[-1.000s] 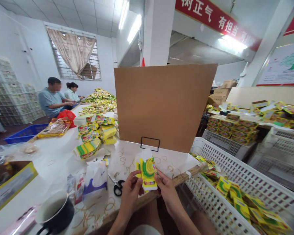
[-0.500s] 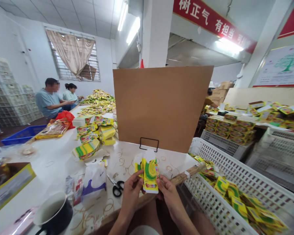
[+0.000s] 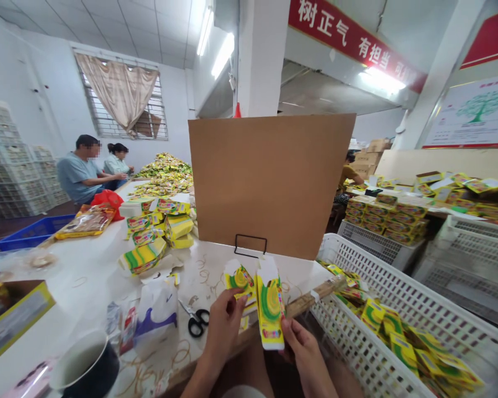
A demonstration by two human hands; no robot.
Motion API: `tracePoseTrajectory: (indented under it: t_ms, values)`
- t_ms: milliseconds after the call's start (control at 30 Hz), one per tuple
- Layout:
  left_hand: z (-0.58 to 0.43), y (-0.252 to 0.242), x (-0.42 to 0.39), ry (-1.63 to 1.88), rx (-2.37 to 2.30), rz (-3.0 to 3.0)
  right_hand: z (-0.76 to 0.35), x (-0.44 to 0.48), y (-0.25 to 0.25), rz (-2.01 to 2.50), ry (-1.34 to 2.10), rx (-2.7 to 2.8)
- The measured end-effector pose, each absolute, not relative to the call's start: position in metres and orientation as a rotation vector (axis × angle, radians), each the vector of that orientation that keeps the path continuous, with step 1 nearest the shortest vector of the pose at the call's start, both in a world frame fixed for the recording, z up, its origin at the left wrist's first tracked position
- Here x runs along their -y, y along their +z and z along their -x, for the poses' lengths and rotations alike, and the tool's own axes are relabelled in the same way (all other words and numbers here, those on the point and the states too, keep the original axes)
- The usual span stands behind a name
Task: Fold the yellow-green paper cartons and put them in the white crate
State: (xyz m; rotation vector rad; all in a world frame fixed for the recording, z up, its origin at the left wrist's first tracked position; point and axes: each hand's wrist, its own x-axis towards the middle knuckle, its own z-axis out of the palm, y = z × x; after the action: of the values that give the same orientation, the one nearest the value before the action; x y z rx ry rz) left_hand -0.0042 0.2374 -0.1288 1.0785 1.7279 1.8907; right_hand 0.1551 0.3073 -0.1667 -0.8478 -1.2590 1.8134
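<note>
My right hand (image 3: 302, 342) grips a yellow and green printed carton (image 3: 270, 309) by its lower right edge. The carton stands tilted over the table's front edge, with white flaps up at its top end. More yellow cartons (image 3: 241, 278) lie layered just left of it on the table. Against these is my left hand (image 3: 226, 318), its fingers curled and its thumb close to the index finger; whatever is between them is hidden. Black-handled scissors (image 3: 198, 322) rest left of that hand, beside a white and purple packet (image 3: 156, 315).
A brown cardboard panel (image 3: 269, 182) stands behind a black wire stand (image 3: 251, 246). At right, a white plastic crate (image 3: 373, 265) holds several yellow cartons. A dark mug (image 3: 89, 365) is front left. Folded boxes (image 3: 143, 256) pile beyond, and two people sit at the far left.
My right hand has drawn the carton right and toward me, away from my left hand. My left hand has let go of that carton and stays by the layered ones.
</note>
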Motion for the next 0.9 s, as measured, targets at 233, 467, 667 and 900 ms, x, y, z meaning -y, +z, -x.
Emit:
tracePoseTrajectory:
  t_ms: [233, 467, 667, 900]
  values:
    - [-0.045, -0.119, -0.221, 1.676, -0.928, -0.839, -0.171, -0.278, -0.164, 0.667, 2.107, 1.107]
    - [-0.055, -0.12, -0.22, 1.525, -0.685, -0.689, -0.183, -0.268, -0.156, 0.833, 2.02, 1.142]
    - [-0.062, -0.123, -0.22, 1.55, -0.756, -0.745, -0.185, -0.274, -0.165, 0.791, 2.013, 1.093]
    - [-0.065, -0.122, -0.216, 1.533, -0.694, -0.647, -0.19, -0.274, -0.17, 0.685, 2.119, 1.029]
